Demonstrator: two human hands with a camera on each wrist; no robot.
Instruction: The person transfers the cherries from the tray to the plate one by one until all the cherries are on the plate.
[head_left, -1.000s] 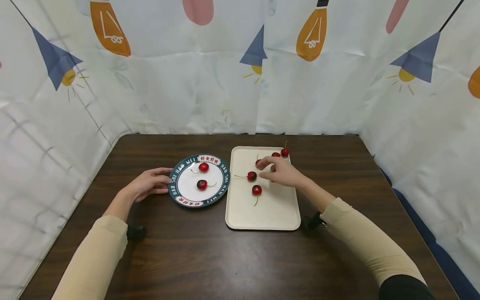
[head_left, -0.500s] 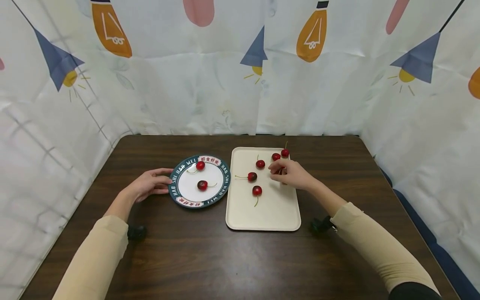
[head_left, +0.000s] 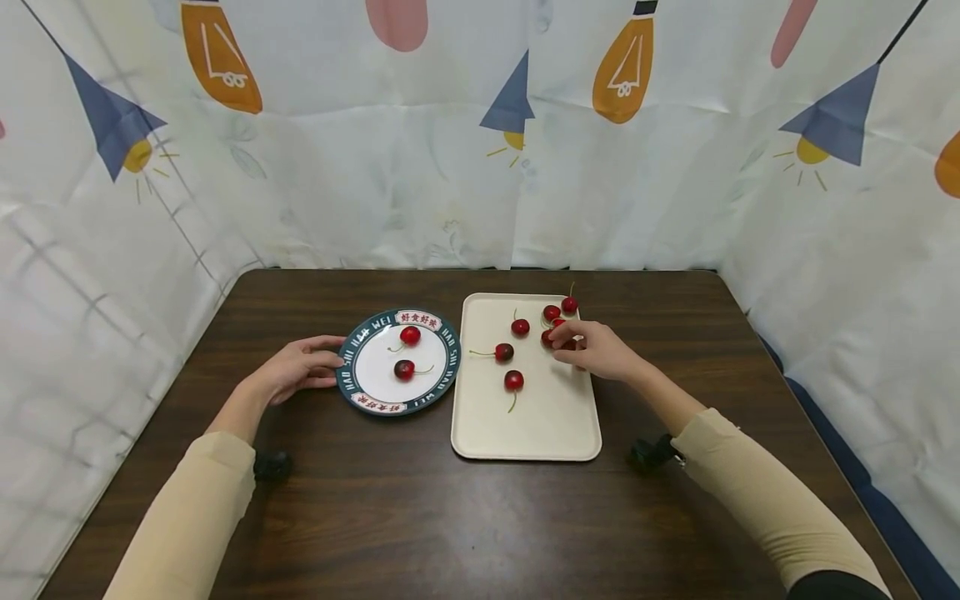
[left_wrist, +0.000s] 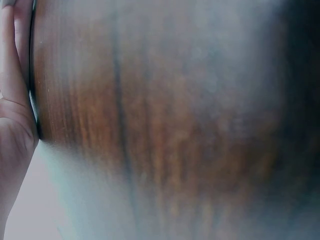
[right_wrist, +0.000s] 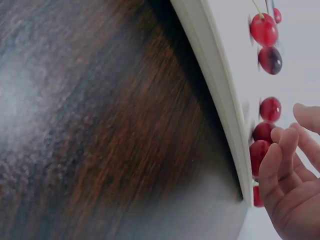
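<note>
So the right hand [head_left: 596, 352] has moved off the middle of the tray and over to the bunch near its right edge since a second ago. The upper plate cherry [head_left: 409, 336] has also rolled a touch toward the tray in the last half second.

Right now the right fingers are loosely bent with the tips at the cherry bunch [head_left: 551, 312], thumb sitting apart from them. I don't see anything pinched, and can't tell if the tips actually touch the fruit. Some of the bunch sits just beyond the fingertips, some partly hidden under them. They're round, shiny, deep red. Just left of the fingers are three loose ones: a red cherry [head_left: 520, 327], a darker cherry [head_left: 504, 353] with its thin stem pointing away from the hand, and another cherry [head_left: 513, 381] nearer the wearer.

All that's on a cream tray [head_left: 525, 429], smooth, rounded corners, low lip. Left of it, a round plate [head_left: 372, 358], white middle, dark teal lettered band, also holds a two-tone cherry [head_left: 404, 370].

The left hand [head_left: 298, 369] has fairly straight fingers resting against the plate's rim. Below both hands is a dark wood-grain table [head_left: 360, 500]; beyond the fingers, creased pale fabric [head_left: 420, 167] printed with lamps.
</note>
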